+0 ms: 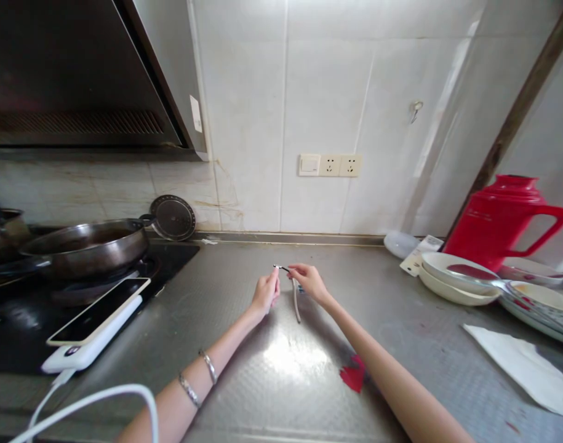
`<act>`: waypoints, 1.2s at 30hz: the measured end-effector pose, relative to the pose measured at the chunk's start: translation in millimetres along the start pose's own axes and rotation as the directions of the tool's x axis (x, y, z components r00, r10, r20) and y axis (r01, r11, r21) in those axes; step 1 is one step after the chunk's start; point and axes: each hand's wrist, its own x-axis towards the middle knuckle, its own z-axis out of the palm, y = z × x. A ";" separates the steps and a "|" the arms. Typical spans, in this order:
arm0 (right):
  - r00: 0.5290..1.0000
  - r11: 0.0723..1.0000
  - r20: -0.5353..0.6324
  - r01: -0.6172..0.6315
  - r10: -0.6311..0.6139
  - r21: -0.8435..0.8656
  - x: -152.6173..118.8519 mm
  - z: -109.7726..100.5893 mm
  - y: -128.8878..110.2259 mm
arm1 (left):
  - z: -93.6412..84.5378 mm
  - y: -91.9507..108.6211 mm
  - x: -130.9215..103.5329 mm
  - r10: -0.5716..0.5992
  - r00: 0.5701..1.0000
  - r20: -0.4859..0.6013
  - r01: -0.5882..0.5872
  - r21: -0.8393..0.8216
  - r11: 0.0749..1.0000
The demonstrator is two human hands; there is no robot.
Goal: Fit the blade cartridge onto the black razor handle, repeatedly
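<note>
Both of my hands meet just above the middle of the metal counter (226,344). My left hand (266,292) is closed on a small white piece whose dark tip (275,266) shows above the thumb. My right hand (309,282) pinches a thin black piece (285,269) that reaches toward that tip; whether the two touch is too small to tell. A pale grey strip or cord (296,301) hangs below the right fingers. Something small and blue shows beneath the right palm, mostly hidden.
Left, a steel pan (91,246) sits on the black stove, with a phone (101,311) on a white power bank (96,338) and its cable. Right are stacked bowls (456,289), a red thermos (498,215) and white paper (521,369). A red scrap (352,375) lies near my right forearm.
</note>
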 end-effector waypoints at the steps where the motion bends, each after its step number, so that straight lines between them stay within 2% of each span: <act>1: 1.000 0.997 -0.003 0.030 -0.030 -0.076 3.7 1.0 2.8 | -1.0 0.7 0.6 0.005 1.000 -0.002 -0.005 -0.008 1.000; 6: 0.992 0.899 0.052 0.123 -0.112 -0.419 22.1 13.1 7.2 | -3.4 0.4 1.5 0.033 0.999 -0.006 -0.033 -0.033 0.999; 10: 0.994 0.751 0.094 0.107 -0.060 -0.652 28.3 26.8 3.1 | -3.7 -2.0 2.7 0.013 1.000 -0.005 -0.013 -0.048 0.999; 12: 0.993 0.691 0.111 0.113 -0.048 -0.714 28.7 31.4 -0.3 | -3.6 -2.6 3.3 0.006 1.000 -0.012 -0.007 -0.050 0.999; 16: 0.990 0.610 0.136 0.120 -0.020 -0.783 28.2 28.5 -9.2 | -4.2 -3.6 4.3 0.006 0.999 -0.033 -0.007 -0.041 0.999; 19: 0.994 0.553 0.099 0.062 0.037 -0.831 23.4 16.9 -16.7 | -5.9 -6.2 5.7 0.011 0.999 -0.032 -0.012 -0.030 0.999; 23: 0.988 0.440 0.009 -0.062 0.156 -0.896 1.4 3.9 -25.1 | -7.8 -10.5 7.3 0.011 1.000 -0.023 -0.011 -0.014 1.000; 26: 0.982 0.376 0.041 -0.032 0.184 -0.926 -22.4 1.7 -29.5 | -7.6 -12.2 7.2 0.006 1.000 -0.019 -0.006 -0.023 1.000; 30: 0.967 0.360 0.066 -0.028 0.245 -0.933 -43.8 3.7 -34.2 | -6.6 -14.2 6.5 0.006 1.000 -0.009 -0.007 -0.020 1.000; 36: 0.964 0.361 0.047 -0.052 0.261 -0.931 -50.4 8.4 -36.3 | -6.9 -19.7 8.0 -0.029 1.000 0.010 0.030 -0.025 0.999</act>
